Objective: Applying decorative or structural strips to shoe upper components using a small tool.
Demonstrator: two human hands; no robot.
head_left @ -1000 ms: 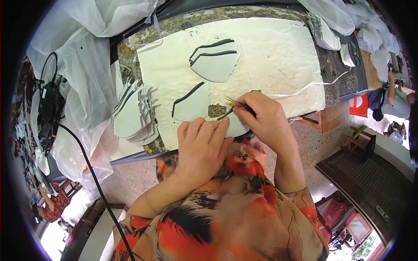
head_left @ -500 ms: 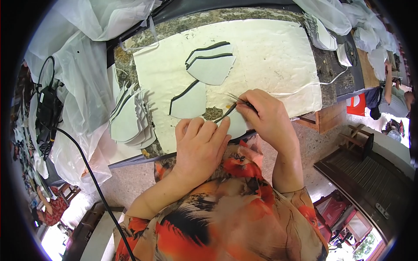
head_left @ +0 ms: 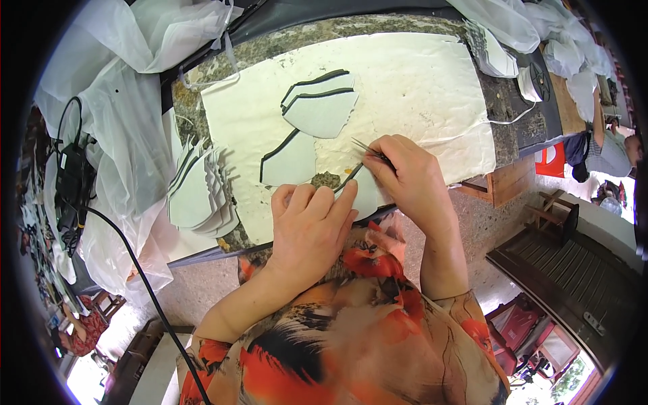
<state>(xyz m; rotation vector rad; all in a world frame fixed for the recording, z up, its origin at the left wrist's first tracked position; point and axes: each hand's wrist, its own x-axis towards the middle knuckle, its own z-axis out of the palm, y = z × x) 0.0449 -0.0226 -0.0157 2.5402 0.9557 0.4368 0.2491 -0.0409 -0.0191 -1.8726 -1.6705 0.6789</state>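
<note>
"In the head view, where do we find the piece in hand?"

"We see the pale panel (head_left: 368,194) between the two hands, at the near edge of the cream sheet (head_left: 425,88) on the worktop (head_left: 511,135). A black strip (head_left: 350,177) runs along its left edge."

"How do we read the left hand (head_left: 309,221)?"

"We see it palm down, its fingers bent and the index finger reaching to the near end of the strip. Whether they pinch it or only press, we cannot tell."

"And the right hand (head_left: 410,174)?"

"We see its thumb and fingers clamped on a slim pointed tool (head_left: 366,147), tips pointing to the far left, at the strip's far end. Whether they grip the strip too, we cannot tell."

"What lies around them?"

"Just beyond the left hand we see a single black-edged panel (head_left: 291,160), and farther off two overlapping panels (head_left: 322,113), edged likewise. Left of the sheet we find a fanned stack of panels (head_left: 194,199), with clear plastic sheeting (head_left: 121,128) and a black adapter (head_left: 71,169) farther left. At the far right we see another stack (head_left: 496,57) and, just beside it, a spool (head_left: 532,84) with white tape."
</note>
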